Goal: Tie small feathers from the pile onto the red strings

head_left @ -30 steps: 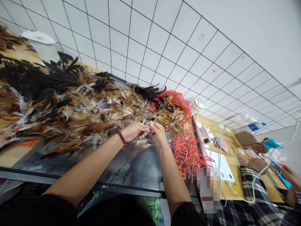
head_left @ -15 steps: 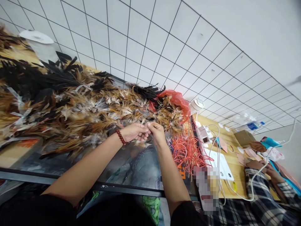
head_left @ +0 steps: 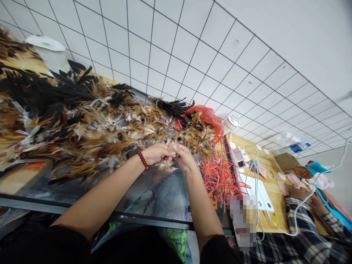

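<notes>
My left hand, with a dark red bead bracelet at its wrist, is closed, its fingertips pinched against those of my right hand. The right hand is closed in a pinch too. Whatever sits between the fingertips is too small to make out. Both hands hover over the near edge of a long heap of brown and cream feathers. Longer black feathers lie at the back left. Beside my right wrist is a tangle of red cords.
A red plastic bag lies against the feathers at the back. White tape roll stands back left. At right are a white power strip, cables, and a co-worker's plaid sleeves. A black wire grid lines the wall.
My hands stay together in nearly the same place. The right hand's fingers have curled in slightly closer to the left fingertips.
</notes>
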Available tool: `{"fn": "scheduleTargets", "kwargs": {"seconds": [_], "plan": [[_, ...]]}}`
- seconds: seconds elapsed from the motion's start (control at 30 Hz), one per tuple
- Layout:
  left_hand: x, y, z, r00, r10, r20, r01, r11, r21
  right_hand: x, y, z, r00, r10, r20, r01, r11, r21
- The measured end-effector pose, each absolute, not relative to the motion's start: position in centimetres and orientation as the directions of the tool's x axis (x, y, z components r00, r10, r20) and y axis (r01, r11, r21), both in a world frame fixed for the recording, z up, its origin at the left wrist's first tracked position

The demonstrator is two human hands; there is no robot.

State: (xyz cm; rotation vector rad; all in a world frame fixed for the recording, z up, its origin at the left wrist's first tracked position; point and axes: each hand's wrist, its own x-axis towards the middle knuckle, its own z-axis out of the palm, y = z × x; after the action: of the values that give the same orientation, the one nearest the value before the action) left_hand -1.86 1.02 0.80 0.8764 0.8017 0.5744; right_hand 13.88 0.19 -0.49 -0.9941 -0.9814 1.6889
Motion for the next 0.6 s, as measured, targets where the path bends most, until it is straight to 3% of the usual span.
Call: {"fn": "scheduleTargets", "kwargs": {"seconds": [0.2,0.5,0.6], "plan": [[-2.2,1.2,0.8,0.600,0.706,-0.375,-0.180,0.576,0.797,13.8,0.7,-0.4,0.011,0.985,-0.170,-0.373,-0.154,-0.915],[-1.9,1.0,0.7,0.581,0.721,-0.378,-0.109,0.529,0.841,13.3,0.5,-1.0,0.027,0.993,-0.116,-0.244,-0.106,-0.964],[-2.0,1.3,0.8,0.547,0.772,-0.324,-0.247,0.519,0.819,13.6,0.9,-1.5,0.157,0.987,-0.032,-0.213,0.002,-0.977]]}}
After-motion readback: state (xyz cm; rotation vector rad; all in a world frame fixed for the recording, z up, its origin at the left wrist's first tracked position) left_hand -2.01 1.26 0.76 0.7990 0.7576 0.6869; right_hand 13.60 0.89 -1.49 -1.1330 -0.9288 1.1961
